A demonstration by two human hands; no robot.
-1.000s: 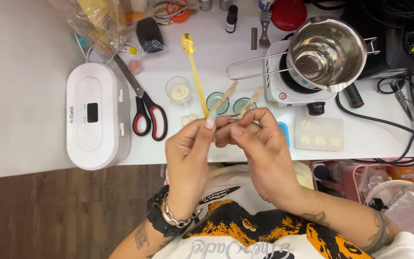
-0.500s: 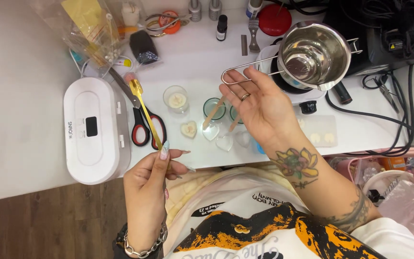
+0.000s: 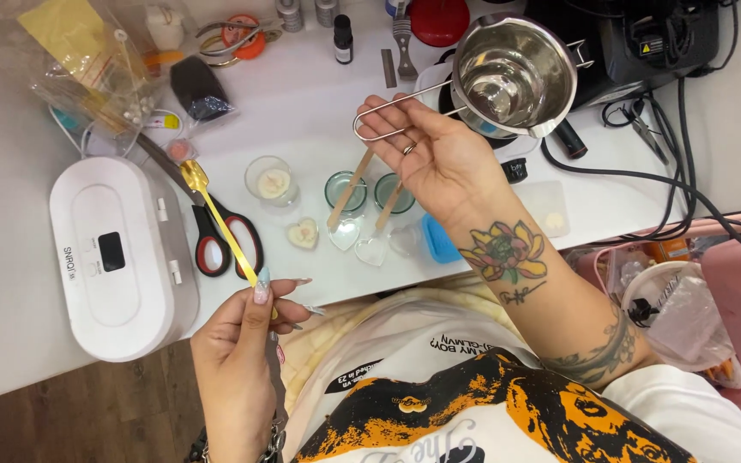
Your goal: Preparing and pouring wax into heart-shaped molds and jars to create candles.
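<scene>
head view, left hand [image 3: 242,343] pinching gold spoon [image 3: 216,214], right hand [image 3: 439,159] open-fingered under pot handle [image 3: 396,111]

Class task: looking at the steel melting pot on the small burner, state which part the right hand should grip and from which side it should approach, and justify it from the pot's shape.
Grip the long wire loop handle, coming from the pot's left side, where the right hand already sits under it. The handle juts out sideways, well clear of the bowl on the burner.
</scene>
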